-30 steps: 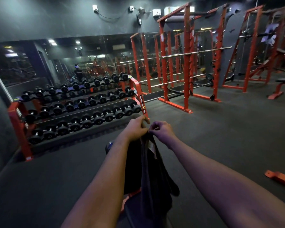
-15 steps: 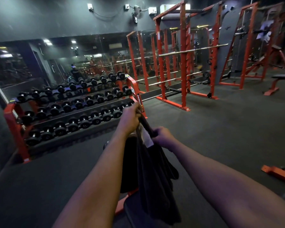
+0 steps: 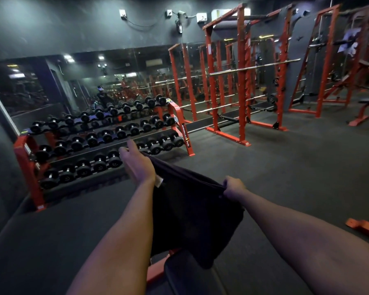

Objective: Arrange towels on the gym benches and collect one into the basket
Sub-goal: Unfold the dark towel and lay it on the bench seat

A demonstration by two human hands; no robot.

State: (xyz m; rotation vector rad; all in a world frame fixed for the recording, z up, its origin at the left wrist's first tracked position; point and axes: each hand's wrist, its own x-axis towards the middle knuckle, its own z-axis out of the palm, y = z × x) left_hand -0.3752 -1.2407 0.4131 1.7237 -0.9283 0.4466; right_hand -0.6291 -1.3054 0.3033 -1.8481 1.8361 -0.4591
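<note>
Spreading a dark towel (image 3: 192, 213) in mid-air over a bench (image 3: 179, 271), left hand (image 3: 136, 165) and right hand (image 3: 233, 187) each gripping a corner; next likely lowering it flat onto the pad.

Dim gym, dark rubber floor (image 3: 285, 177) underfoot. Over on the left, an orange dumbbell rack (image 3: 102, 143) — three tiers, black dumbbells (image 3: 156, 146) lined up in rows along each. Behind it runs a wall mirror (image 3: 83, 81), throwing back ceiling lights and more orange frames. Centre of the room, a tall orange power rack (image 3: 242, 81) with a steel bar (image 3: 254, 67) resting across it; another rack (image 3: 337, 60) stands farther right. Up on the grey wall, white boxes and a small fan (image 3: 180, 14) — cables looping between them. An orange foot (image 3: 363, 227) pokes in low right.
</note>
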